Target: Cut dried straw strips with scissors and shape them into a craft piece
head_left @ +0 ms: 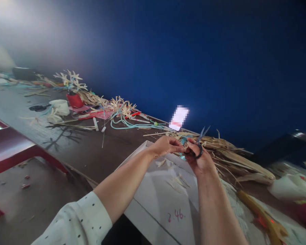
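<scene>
- Scissors sit in the right hand, a black handle loop at its fingers; the blades point up, slightly parted, above the white cardboard;
- the left hand brings thumb and fingertips together beside the right hand's fingers; I cannot tell what, if anything, they pinch;
- pale husk scraps lie on the cardboard, which bears a handwritten "2.46.";
- dried husks lie beyond and right of the right hand; a yellow tool rests nearer, blurred;
- farther left, light-blue cord and husk flowers lie on the dark table, near a red pot.
</scene>
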{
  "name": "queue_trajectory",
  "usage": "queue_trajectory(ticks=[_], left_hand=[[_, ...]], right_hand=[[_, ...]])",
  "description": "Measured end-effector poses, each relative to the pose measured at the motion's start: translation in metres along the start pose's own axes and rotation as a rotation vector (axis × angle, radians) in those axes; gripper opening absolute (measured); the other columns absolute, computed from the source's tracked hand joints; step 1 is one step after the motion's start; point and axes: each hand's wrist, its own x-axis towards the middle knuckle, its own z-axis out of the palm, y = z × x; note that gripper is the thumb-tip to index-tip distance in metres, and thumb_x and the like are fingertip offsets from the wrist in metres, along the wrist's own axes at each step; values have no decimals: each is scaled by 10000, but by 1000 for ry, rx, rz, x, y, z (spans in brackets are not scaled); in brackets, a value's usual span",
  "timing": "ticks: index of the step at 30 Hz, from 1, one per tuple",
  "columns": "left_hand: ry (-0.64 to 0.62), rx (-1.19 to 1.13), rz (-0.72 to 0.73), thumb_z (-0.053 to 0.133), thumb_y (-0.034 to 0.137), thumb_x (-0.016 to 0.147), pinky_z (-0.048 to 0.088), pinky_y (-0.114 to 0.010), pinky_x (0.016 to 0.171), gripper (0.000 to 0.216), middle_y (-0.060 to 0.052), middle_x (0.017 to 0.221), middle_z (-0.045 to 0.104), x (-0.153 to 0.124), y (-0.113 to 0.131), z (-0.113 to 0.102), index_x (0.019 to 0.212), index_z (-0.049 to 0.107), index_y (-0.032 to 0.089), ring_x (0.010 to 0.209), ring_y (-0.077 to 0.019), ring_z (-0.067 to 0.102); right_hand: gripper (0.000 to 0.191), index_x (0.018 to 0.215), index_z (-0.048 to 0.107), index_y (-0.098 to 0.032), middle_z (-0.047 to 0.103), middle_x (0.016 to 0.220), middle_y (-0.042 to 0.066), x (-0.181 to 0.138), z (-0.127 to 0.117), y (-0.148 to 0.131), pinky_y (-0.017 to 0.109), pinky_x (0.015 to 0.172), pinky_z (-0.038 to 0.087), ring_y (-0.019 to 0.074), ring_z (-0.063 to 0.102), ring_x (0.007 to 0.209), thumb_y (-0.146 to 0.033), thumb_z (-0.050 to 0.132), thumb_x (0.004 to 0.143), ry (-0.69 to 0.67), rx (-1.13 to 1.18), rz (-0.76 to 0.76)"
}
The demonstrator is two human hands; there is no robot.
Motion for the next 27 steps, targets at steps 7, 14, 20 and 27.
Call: queue_trajectory(ticks=[7,14,20,27], left_hand=[[25,50,23,660,415,642,305,-188,516,325,10,627,533,-1,1,-1,780,648,121,548,-53,409],[-251,374,-92,656,292,639,395,-190,629,217,-6,731,666,-5,6,0,809,701,165,687,-100,562],[-358,596,-54,604,308,683,377,-180,588,242,-7,753,689,-7,-1,6,859,716,186,700,-120,591],[-422,840,-63,628,246,622,320,-205,518,149,-14,695,666,-12,3,6,736,702,184,595,-116,546]], right_hand=[[378,916,645,-168,593,636,-15,0,-1,-2,128,347,339,73,511,507,-244,768,567,137,-75,-89],[357,887,596,-174,608,687,0,9,-10,-9,125,322,286,75,494,507,-262,724,565,453,-14,-379],[370,883,595,-175,604,695,6,8,-12,-9,136,338,284,84,514,531,-268,736,554,417,-25,-387],[338,866,606,-179,607,685,3,6,-9,-8,135,352,280,84,515,540,-260,731,563,408,-26,-358]])
